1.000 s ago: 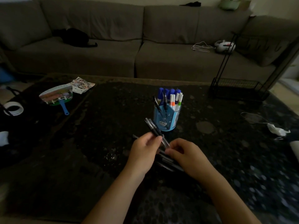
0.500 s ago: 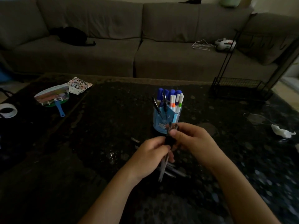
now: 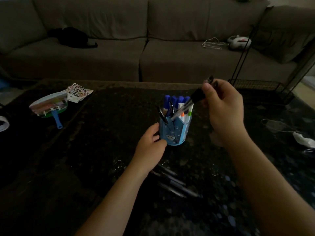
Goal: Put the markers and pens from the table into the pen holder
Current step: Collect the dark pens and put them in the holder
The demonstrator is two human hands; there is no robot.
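Observation:
A blue pen holder [image 3: 175,132] stands mid-table, filled with blue-capped markers [image 3: 175,100] and white markers. My right hand [image 3: 223,108] is raised to its upper right, gripping a bunch of dark pens [image 3: 189,103] tilted with their tips inside the holder's mouth. My left hand [image 3: 150,147] rests against the holder's left side, thumb and fingers around its wall. Several dark pens [image 3: 173,183] lie on the dark table [image 3: 85,167] between my forearms.
A round hand fan with a blue handle [image 3: 51,106] and a sticker sheet [image 3: 78,91] lie at the left. A tape roll [image 3: 3,123] sits at the left edge. A black wire rack [image 3: 260,84] and white clutter [image 3: 303,138] are at the right. The sofa [image 3: 153,48] runs behind.
My right hand took the bunch of pens from my left hand and lifted it up and right over the holder. My left hand moved forward onto the holder's side.

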